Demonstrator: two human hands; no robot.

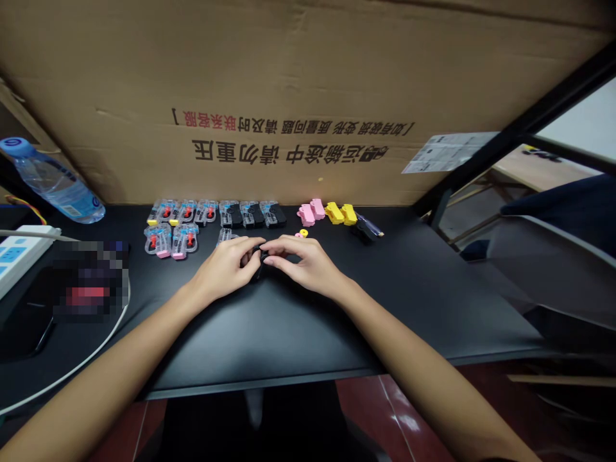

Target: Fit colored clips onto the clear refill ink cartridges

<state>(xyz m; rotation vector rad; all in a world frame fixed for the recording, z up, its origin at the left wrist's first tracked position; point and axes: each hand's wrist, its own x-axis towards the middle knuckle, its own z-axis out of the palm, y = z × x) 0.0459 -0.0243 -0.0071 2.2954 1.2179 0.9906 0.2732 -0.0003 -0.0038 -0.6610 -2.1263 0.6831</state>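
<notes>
My left hand (pixel 230 266) and my right hand (pixel 308 262) meet over the middle of the black table. Between their fingertips they hold a small black plastic part (pixel 260 264), mostly hidden by the fingers. Just beyond my left hand lies a clear plastic piece (pixel 226 237), partly covered by it. Past my right hand are small yellow and pink round bits (pixel 303 233). Further back stand clear casings with black sides (pixel 252 215) and clear casings with red and blue inner parts (pixel 185 240), some with yellow or pink ends.
Pink pieces (pixel 306 214), yellow pieces (pixel 333 212) and a black item (pixel 366 230) lie at the back right. A cardboard sheet (pixel 289 70) walls the rear. At left are a water bottle (pixel 60 186), a power strip (pixel 24 250), a white cable (pixel 103 343) and a phone (pixel 29 314).
</notes>
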